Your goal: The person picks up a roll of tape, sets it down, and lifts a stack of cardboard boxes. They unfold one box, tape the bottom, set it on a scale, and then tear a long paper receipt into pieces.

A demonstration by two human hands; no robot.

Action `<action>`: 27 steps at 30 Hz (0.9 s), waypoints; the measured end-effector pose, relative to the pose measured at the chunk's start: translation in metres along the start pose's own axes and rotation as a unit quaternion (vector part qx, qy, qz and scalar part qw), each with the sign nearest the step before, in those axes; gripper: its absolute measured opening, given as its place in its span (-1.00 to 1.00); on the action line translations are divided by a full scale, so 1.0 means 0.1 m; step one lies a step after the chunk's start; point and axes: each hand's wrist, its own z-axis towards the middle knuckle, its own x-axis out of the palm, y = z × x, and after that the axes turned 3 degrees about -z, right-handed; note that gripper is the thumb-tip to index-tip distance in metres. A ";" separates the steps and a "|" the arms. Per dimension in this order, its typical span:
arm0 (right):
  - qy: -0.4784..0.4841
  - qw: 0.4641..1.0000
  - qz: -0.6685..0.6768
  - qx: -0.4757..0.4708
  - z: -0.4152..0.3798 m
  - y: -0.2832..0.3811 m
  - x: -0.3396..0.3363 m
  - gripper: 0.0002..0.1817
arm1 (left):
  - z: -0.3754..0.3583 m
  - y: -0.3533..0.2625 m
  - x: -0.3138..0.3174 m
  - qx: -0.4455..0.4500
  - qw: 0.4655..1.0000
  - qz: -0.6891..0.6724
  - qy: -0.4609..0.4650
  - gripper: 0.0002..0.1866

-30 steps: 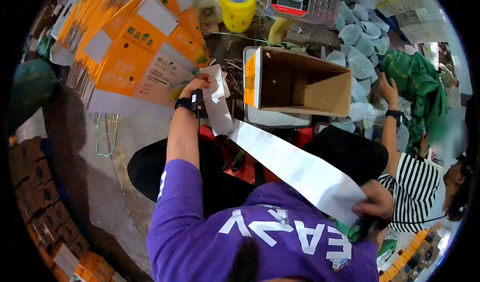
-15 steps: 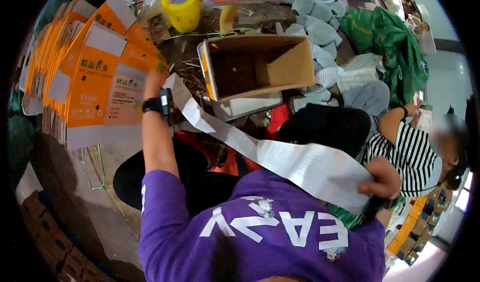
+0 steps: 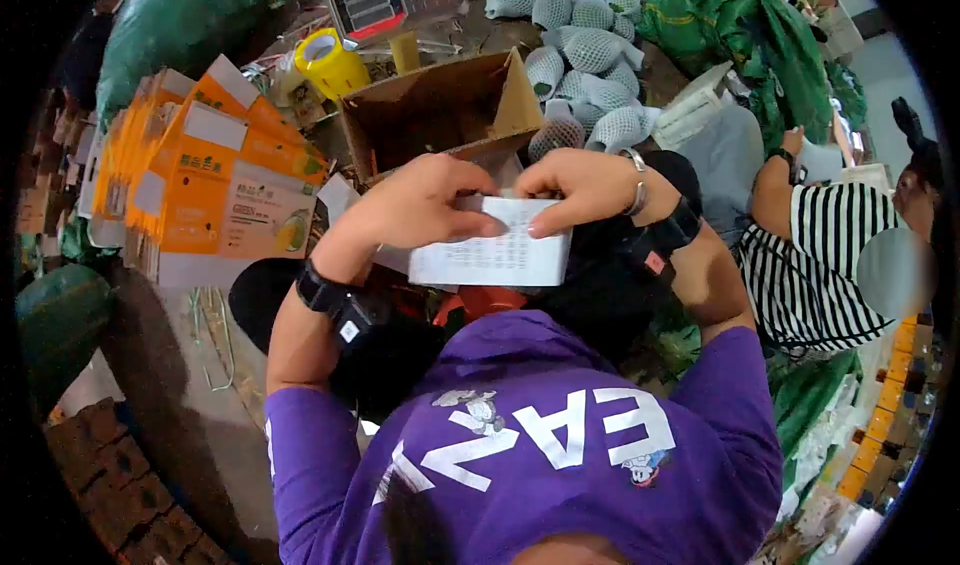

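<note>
A printed white paper strip [image 3: 490,263] is held between both my hands in front of my chest, gathered into a short stack. On its left top edge is my left hand [image 3: 425,203], thumb pressed on the print and fingers curled behind. At its right top edge my right hand [image 3: 590,190] pinches it the same way. Just beyond my hands stands an open cardboard box [image 3: 430,95], its near side partly hidden by them. A pale loose end of paper shows below my left wrist.
Flattened orange cartons [image 3: 200,190] stand stacked at left. Yellow tape [image 3: 335,65] and a red-framed device [image 3: 385,5] lie behind the box. Net-wrapped pieces [image 3: 595,50] and a green sack [image 3: 745,55] are at back right. A person in a striped shirt [image 3: 835,255] sits at right.
My hands have come together from far apart, and the long stretched paper is now gathered between them. My left hand has left the cartons. The view has shifted.
</note>
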 end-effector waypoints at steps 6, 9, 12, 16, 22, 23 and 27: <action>-0.048 0.986 0.160 0.016 -0.54 -0.64 0.22 -0.59 | -0.29 -0.08 -0.10 -0.164 0.979 -0.117 0.016 -0.85; -0.112 0.986 0.123 0.016 -0.62 -0.70 0.30 -0.61 | -0.30 0.03 -0.12 -0.192 0.976 -0.103 0.024 -0.83; -0.118 0.993 -0.001 0.015 -0.63 -0.55 0.23 -0.62 | -0.18 0.08 -0.08 -0.166 0.984 -0.017 0.066 -0.78; -0.082 0.993 -0.084 -0.014 -0.57 -0.59 0.14 -0.68 | -0.10 0.21 0.04 -0.165 0.982 -0.065 0.064 -0.76; -0.045 0.999 0.002 0.022 -0.20 -0.49 0.27 -0.70 | -0.06 0.19 0.07 -0.115 0.989 -0.050 0.074 -0.79; -0.056 0.998 0.030 0.024 -0.18 -0.50 0.30 -0.69 | -0.07 0.18 0.07 -0.115 0.989 -0.051 0.072 -0.79; -0.143 0.987 -0.051 -0.046 -0.20 -0.47 0.42 -0.70 | -0.12 0.11 0.07 -0.120 0.992 -0.011 0.045 -0.82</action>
